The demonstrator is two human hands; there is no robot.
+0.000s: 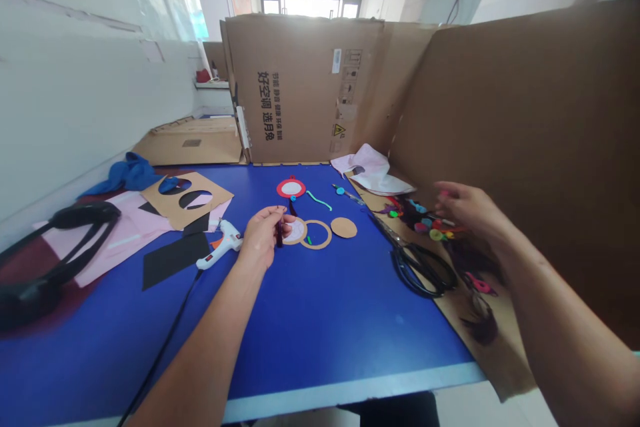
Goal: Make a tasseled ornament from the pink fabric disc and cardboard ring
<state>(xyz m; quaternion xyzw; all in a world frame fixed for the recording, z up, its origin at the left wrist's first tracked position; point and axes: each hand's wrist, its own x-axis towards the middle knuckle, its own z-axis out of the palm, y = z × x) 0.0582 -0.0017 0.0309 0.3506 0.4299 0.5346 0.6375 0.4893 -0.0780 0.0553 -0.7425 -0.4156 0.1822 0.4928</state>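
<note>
Brown cardboard ring (316,235) lay on the blue worktable (320,340) just beside the left hand (264,237), whose pinched fingers (280,213) gripped a thin dark strip (279,239) above it. The half-curled right hand (470,209) hovered over multicoloured craft scraps (425,220), its hold unclear, with black-handled steel scissors (420,269) kept within reach.

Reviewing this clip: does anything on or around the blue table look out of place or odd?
The brown cardboard sheet on the right overhangs the front edge of the blue tabletop, so it looks unsupported. The white hot glue gun lies on its side, no stand visible, beside the left hand.
</note>
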